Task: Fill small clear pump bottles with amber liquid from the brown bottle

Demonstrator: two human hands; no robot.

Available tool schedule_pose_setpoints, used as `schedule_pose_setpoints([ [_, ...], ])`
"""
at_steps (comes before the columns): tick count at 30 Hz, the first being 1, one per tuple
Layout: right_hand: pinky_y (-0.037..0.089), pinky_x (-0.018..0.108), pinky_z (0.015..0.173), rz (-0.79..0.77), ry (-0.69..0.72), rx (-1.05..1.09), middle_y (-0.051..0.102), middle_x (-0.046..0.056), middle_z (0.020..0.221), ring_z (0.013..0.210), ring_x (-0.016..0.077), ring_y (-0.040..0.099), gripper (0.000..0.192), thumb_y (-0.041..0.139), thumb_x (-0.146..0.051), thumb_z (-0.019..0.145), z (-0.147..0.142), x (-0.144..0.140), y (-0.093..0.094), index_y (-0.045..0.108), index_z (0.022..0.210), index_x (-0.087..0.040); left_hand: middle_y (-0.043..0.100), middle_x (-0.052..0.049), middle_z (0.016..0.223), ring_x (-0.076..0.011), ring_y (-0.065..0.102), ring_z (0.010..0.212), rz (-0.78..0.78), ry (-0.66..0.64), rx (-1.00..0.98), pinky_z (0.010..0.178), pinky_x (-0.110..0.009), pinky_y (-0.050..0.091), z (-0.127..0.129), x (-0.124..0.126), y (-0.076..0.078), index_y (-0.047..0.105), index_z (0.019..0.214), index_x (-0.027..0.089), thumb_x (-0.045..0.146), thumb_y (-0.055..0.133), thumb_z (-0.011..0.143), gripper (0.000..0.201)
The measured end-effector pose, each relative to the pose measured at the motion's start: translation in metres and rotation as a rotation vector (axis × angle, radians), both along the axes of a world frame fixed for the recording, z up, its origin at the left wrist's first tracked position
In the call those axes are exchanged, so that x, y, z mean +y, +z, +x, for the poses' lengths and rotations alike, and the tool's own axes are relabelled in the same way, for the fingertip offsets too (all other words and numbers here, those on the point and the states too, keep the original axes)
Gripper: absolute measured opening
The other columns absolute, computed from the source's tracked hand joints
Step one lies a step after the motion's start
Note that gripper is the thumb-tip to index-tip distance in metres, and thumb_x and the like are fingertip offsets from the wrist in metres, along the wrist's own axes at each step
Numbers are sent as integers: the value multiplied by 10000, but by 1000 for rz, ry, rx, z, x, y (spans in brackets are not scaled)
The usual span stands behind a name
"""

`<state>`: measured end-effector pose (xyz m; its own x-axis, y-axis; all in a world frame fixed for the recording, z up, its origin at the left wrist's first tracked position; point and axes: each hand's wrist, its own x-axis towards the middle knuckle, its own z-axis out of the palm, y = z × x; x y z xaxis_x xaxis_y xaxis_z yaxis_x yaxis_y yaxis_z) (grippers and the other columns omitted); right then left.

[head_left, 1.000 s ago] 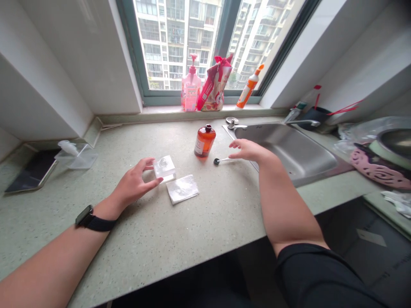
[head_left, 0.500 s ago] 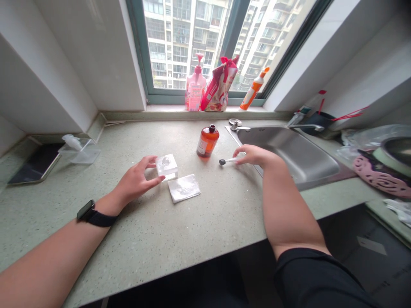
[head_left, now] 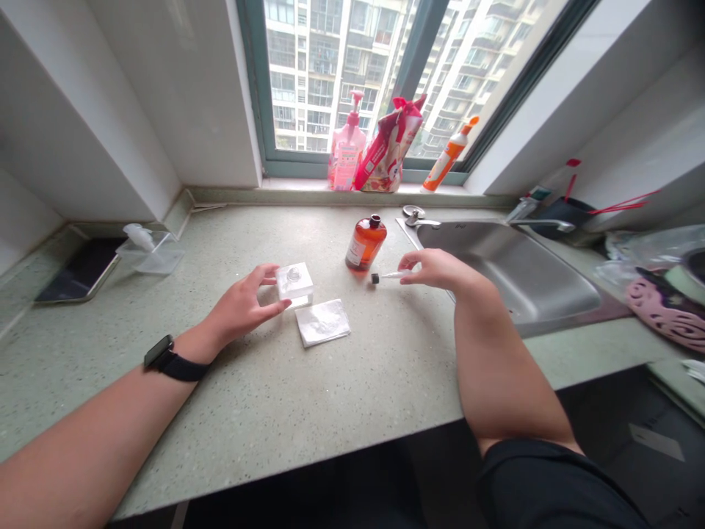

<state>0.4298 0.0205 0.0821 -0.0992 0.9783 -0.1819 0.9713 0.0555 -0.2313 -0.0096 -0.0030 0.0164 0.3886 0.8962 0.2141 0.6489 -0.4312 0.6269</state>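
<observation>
My left hand (head_left: 247, 301) is curved around a clear, square-sided container (head_left: 294, 283) with a round opening in its top; the thumb lies along its near side and the fingers at its back left. In my right hand (head_left: 427, 267), a thin clear stick with a black end (head_left: 375, 278), perhaps a dropper, is pinched by its clear part, black end pointing left. An amber bottle (head_left: 366, 244) with a white label stands uncapped just beyond that black end. In front of the container lies a folded white tissue (head_left: 323, 322).
To the right is a steel sink (head_left: 512, 272) with a tap. A phone (head_left: 82, 270) and a clear plastic box (head_left: 157, 253) with a white pump top sit at left. On the windowsill stand a pink pump bottle (head_left: 346, 158), a red bag (head_left: 388, 150) and an orange-and-white bottle (head_left: 449, 158).
The view has shifted slightly, moving the scene to the right. My right hand has moved a little left relative to the amber bottle, bringing the black end closer beneath it. My left hand stays at the container.
</observation>
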Motion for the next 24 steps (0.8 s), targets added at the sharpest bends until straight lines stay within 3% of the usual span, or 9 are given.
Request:
schedule_pose_setpoints([
  [5,473,554,1088,88,68,-68,826,46,1091,1090,320,732,165,819,-415,838,-28,-6,-2,824,972,-318,724,-145,1396,-357,744,1234,-4,0,0,1037,-531,612,1,-1,1,523,1436,237,548,741,919,641],
  [10,343,666,1199,126,105,-55,822,56,1146,1178,346,709,175,790,-450,884,-36,-12,-3,810,987,-310,710,-146,1418,-355,740,1243,-12,1,-6,1052,-529,605,1,-1,1,520,1433,238,538,742,919,635],
  [14,433,582,1123,200,107,-9,829,49,1098,1069,315,728,206,781,-498,890,-30,-17,3,804,934,-298,710,-147,1417,-358,736,1250,-18,3,-1,1037,-518,609,0,0,0,515,1442,241,538,745,918,645],
  [16,515,481,986,226,110,67,828,42,1030,963,281,734,278,755,-569,904,-30,-19,7,799,912,-295,717,-144,1402,-360,738,1246,-15,4,2,1033,-517,609,0,0,0,513,1450,243,542,746,918,654],
  [19,540,393,826,288,148,232,813,45,958,856,241,724,414,652,-675,954,-38,-19,10,799,956,-288,720,-139,1394,-356,742,1236,-5,3,-2,1025,-511,613,0,0,-1,515,1454,247,547,747,919,655],
  [24,558,402,905,403,282,531,797,68,1034,962,249,740,448,693,-682,931,-69,-18,0,744,1068,-259,724,-132,1381,-340,757,1201,26,-13,-25,1022,-499,615,1,-1,-2,540,1425,243,551,768,909,643],
])
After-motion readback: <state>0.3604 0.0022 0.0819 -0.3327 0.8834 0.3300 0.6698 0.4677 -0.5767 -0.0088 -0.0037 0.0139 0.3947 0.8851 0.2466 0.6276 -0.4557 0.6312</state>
